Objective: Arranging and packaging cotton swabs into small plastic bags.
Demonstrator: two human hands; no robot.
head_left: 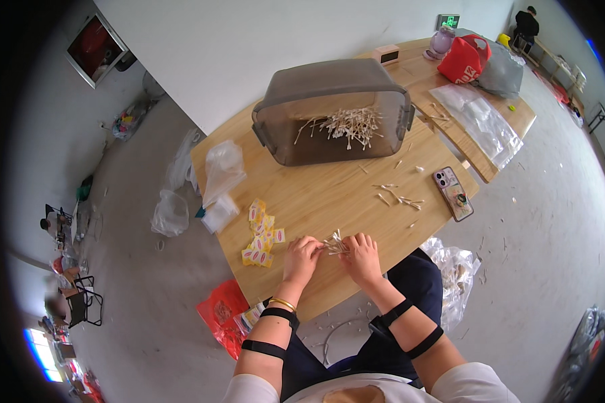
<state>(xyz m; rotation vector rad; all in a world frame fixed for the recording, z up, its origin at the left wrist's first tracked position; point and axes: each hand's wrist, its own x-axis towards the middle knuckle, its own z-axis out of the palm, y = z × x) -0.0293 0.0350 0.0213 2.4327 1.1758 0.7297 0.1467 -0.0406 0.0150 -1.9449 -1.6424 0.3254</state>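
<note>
The left hand (pixel 304 258) and right hand (pixel 361 259) hold a small bunch of cotton swabs (pixel 335 242). Lots are left in the box (pixel 329 78), a few on the bench (pixel 309 203).

The cotton swabs (pixel 335 236) were whitish, the bench (pixel 302 195) a pale tan with fine wood grain, and the small packets (pixel 259 254) yellow and white, marked with reddish ovals. The bin (pixel 326 75) was a smoky, see-through grey, the phone (pixel 446 183) pinkish with a mottled pattern, the handled bag (pixel 461 56) bright red with white markings, and the floor (pixel 138 228) dull grey. The sleeves (pixel 474 384) were white, the trousers (pixel 415 285) dark navy, the arm straps (pixel 263 348) black and the bracelet (pixel 282 304) gold.
</note>
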